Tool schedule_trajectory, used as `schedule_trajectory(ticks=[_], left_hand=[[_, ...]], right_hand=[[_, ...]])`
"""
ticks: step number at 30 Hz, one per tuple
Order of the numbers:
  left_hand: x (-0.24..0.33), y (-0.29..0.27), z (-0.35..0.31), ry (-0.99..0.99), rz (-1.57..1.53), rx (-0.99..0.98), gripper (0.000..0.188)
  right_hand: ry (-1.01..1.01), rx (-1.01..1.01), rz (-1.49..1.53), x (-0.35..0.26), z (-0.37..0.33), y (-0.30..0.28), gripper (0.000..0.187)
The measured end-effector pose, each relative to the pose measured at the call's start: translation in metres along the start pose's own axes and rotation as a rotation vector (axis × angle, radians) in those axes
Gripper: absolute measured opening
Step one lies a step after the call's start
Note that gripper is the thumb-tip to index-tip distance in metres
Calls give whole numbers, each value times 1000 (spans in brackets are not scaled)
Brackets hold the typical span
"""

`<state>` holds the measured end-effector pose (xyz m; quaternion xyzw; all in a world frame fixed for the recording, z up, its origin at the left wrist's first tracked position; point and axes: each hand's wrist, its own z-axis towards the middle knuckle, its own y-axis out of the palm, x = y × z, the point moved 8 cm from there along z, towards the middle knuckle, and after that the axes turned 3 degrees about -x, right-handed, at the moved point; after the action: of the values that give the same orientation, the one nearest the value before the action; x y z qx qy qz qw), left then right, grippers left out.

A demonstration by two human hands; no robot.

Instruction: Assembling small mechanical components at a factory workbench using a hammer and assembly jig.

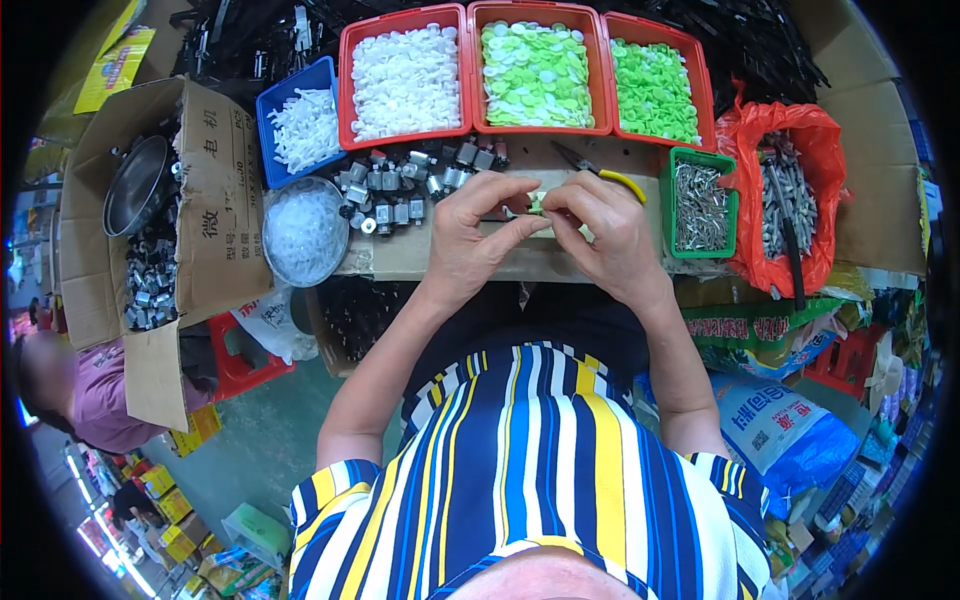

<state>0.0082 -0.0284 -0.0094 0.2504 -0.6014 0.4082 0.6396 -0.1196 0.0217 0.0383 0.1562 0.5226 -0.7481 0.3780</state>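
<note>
One left hand (480,235) and one right hand (600,225), so two in all. At least one tiny green bit (537,203) in the fingers. Three red bins (540,129), one blue bin (263,137) and one green bin (703,253), making five. One round clear bowl (305,240). One pair of pliers (625,182). One red bag (748,195). One big brown box (225,170), with one metal bowl (137,185) inside. More than ten silver motors (400,180) on one bench (390,258). Too many white bits (405,80) and metal pins (700,205) to count.
</note>
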Motion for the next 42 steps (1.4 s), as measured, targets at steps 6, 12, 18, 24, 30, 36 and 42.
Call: schedule_trajectory(ticks=[6,12,18,24,30,36,42], left_hand=[[21,0,-21,390,655,53,32],[14,9,-34,493,835,0,30],[8,16,-36,540,930,-70,32],[0,19,-37,561,1001,-133,33],[-3,25,-35,597,1020,-142,34],[-4,20,-42,597,1052,-126,36],[4,31,-32,641,1067,-136,37]], right_hand=[[38,-124,-114,19,-6,20,7],[36,-194,-200,23,-6,33,10],[11,-271,-258,14,3,37,7],[35,-386,-281,16,6,43,8],[94,-281,-155,24,-3,31,17],[-61,-294,-298,11,-15,46,23],[-50,-213,-279,18,-24,25,25]])
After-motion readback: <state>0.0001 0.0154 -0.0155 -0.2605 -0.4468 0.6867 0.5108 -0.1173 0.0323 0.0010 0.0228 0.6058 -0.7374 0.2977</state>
